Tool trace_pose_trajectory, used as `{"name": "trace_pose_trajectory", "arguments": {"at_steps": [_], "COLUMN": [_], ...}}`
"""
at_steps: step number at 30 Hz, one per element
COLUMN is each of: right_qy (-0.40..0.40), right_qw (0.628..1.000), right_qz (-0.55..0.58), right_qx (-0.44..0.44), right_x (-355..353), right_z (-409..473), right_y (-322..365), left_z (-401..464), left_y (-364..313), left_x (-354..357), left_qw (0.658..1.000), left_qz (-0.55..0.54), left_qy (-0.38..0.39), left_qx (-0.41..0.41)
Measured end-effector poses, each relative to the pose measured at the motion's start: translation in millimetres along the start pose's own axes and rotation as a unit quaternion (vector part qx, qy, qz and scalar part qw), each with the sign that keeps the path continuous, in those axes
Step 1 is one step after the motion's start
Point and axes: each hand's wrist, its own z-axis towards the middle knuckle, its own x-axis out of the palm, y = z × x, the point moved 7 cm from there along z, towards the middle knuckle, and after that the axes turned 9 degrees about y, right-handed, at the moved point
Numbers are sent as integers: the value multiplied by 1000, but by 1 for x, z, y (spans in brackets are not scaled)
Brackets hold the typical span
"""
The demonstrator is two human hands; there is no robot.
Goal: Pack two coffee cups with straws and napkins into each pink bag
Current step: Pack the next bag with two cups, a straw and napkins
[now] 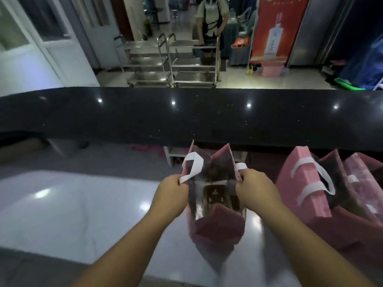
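Pink bag (217, 228) stands upright on the pale glossy table (72, 204), directly in front of the person, mouth held open. Left hand (174, 193) grips the bag's left top edge, fingers curled round the rim beside the white handle (193, 166). Right hand (255, 189) pinches the right top edge, next to a second white handle (241, 166). Both hands hold the same bag, one on each side, and the two sides are spread apart.

Inside the bag: a dark brownish shape (215, 196) shows near the bottom. Too blurred to say whether it is a cup or a carrier. Straws and napkins cannot be made out.

Just right of the held bag: more pink bags (306, 183) with white handles, standing close together on the same table, touching one another. Their contents cannot be seen clearly.

Behind the bags: a raised black counter ledge (186, 117), polished, reflecting ceiling lights, spans the full width of the view.

Beyond the ledge, on the tiled floor: two steel trolleys (172, 61) side by side. Another person (211, 23) in an apron stands at the far trolley, hands on its top. To the right, a red standing banner (275, 27) with a bottle pictured on it, and a pink box (271, 69) at its foot.
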Motion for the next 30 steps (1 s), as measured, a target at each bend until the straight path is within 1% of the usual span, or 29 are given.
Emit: {"name": "trace_pose_trajectory", "arguments": {"at_steps": [3, 7, 13, 15, 18, 22, 26, 30], "right_qy": [29, 41, 66, 79, 96, 129, 170, 219], "right_qw": [998, 991, 957, 941, 917, 880, 824, 779], "right_qz": [-16, -59, -142, -160, -172, -178, -183, -199], "right_qx": [-44, -112, -246, -286, -348, -420, -508, -553], "right_x": [31, 79, 165, 197, 243, 295, 339, 388], "right_z": [-14, -45, -132, -166, -218, -287, -353, -398], "right_y": [58, 149, 292, 333, 389, 456, 518, 570], "left_z": [-35, -96, -213, -256, -320, -402, -466, -513], "left_y": [49, 128, 263, 303, 351, 398, 446, 488], "left_x": [-50, -113, -200, -224, -251, -282, -305, -325], "left_qw": [998, 990, 955, 943, 930, 896, 862, 831], "left_qz": [-36, -76, -158, -171, -181, -210, -224, -230], "left_qy": [-46, -105, -222, -254, -281, -344, -390, -432], "left_qx": [-24, -57, -113, -131, -155, -187, -231, -263]}}
